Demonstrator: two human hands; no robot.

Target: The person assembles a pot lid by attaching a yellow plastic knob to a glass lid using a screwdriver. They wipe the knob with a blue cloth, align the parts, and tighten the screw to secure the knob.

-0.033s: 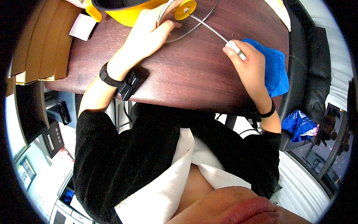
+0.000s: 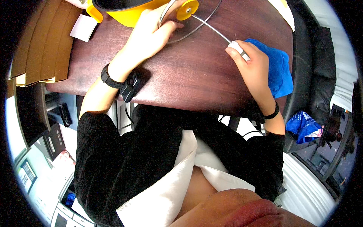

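Observation:
A glass pot lid with a thin metal rim (image 2: 190,35) is at the top middle, partly cut off by the picture edge. My left hand (image 2: 151,36) is closed on the lid near its rim, its upper fingers partly out of view. A round yellow knob (image 2: 182,13) with a screw in its middle sits on the lid. My right hand (image 2: 255,62) grips the white and grey handle of a screwdriver (image 2: 215,30), whose metal shaft slants up and left until its tip meets the knob's middle. Behind my left hand stands a yellow pot (image 2: 126,16) with a dark inside.
A folded blue cloth (image 2: 279,70) lies beyond my right wrist on the dark wooden table (image 2: 189,79). White paper (image 2: 84,27) and brown cardboard (image 2: 47,41) are at the left. A black device (image 2: 129,87) with a cable sits under my left wrist. A black seat (image 2: 321,72) stands right.

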